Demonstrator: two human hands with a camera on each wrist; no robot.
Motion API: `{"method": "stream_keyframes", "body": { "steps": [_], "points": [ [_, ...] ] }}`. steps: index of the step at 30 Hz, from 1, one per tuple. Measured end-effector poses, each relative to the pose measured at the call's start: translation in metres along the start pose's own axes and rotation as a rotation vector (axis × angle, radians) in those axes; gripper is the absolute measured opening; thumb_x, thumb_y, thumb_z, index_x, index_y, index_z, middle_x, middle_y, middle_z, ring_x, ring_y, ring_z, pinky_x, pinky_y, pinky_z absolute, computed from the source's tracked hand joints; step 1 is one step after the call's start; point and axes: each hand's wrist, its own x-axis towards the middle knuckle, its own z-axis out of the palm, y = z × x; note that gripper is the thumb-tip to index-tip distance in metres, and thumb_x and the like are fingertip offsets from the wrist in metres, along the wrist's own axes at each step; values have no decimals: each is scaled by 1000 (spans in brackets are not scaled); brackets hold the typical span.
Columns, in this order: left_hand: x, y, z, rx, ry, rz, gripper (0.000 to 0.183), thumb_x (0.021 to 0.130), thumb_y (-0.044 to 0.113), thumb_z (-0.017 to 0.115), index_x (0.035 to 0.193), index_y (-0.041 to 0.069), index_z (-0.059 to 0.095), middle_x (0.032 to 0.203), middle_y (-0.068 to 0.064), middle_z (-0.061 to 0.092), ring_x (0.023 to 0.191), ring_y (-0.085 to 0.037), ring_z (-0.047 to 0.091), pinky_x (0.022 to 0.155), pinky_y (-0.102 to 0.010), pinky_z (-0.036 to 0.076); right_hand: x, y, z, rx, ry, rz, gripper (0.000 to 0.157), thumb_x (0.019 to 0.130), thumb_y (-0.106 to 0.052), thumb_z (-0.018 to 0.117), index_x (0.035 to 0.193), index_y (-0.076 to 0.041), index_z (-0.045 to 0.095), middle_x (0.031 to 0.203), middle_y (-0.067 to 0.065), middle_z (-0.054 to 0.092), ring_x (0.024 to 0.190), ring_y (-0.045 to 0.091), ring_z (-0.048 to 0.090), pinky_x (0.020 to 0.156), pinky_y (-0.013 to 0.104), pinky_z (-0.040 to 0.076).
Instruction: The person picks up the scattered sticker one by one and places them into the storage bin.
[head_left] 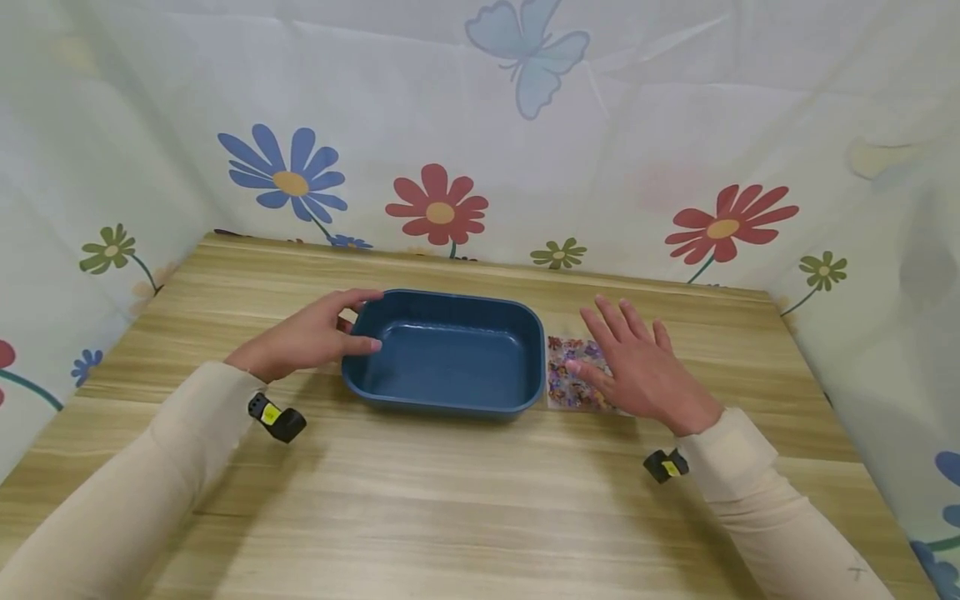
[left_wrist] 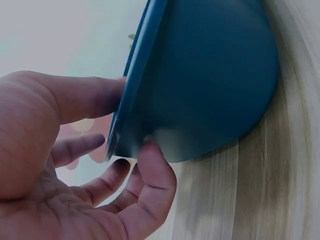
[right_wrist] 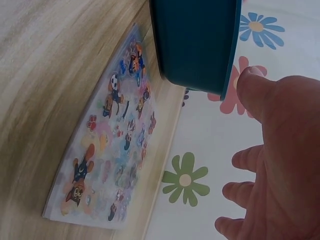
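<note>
Floral-print backdrop (head_left: pixel 600 175) behind wood-grain worktop (head_left: pixel 450 500). Blue tray (head_left: pixel 457 367) upright mid-worktop; left hand (head_left: pixel 311 333) grips its left end, thumb over rim, fingers outside. Right hand (head_left: pixel 648 371) spread, holding nothing, above cartoon-print pack (head_left: pixel 564 387), flat just right of tray.

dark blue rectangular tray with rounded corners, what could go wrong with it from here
The left hand grips only the left end of the tray, so lifting now might tilt it. A flat, multicoloured, cartoon-printed sheet lies close by its right end, so sliding the tray rightwards could shove or crease it.
</note>
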Motion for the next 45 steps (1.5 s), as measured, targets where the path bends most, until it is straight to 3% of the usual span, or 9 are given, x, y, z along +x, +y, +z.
{"method": "stream_keyframes", "body": {
  "steps": [12, 29, 45],
  "points": [
    [1, -8, -10, -178, -20, -43, 61, 91, 14, 69, 146, 19, 42, 131, -18, 40, 102, -32, 60, 80, -36, 60, 3, 4, 6, -6, -19, 9, 86, 94, -62, 50, 160, -21, 14, 167, 9, 8, 153, 41, 5, 115, 72, 9],
    [5, -13, -10, -233, 24, -66, 56, 90, 9, 69, 142, 14, 48, 115, -15, 44, 81, -22, 58, 70, -29, 57, 4, 17, 12, -18, -72, 26, 85, 94, -57, 55, 159, -18, 17, 166, 12, 12, 153, 43, 8, 115, 71, 13],
    [4, -22, -11, -283, 14, -77, 62, 90, 17, 72, 145, 16, 45, 116, -13, 44, 82, -20, 57, 70, -30, 56, 9, 27, 16, 30, -116, 16, 84, 92, -51, 63, 156, -8, 28, 162, 18, 23, 150, 44, 18, 117, 60, 25]
  ]
}}
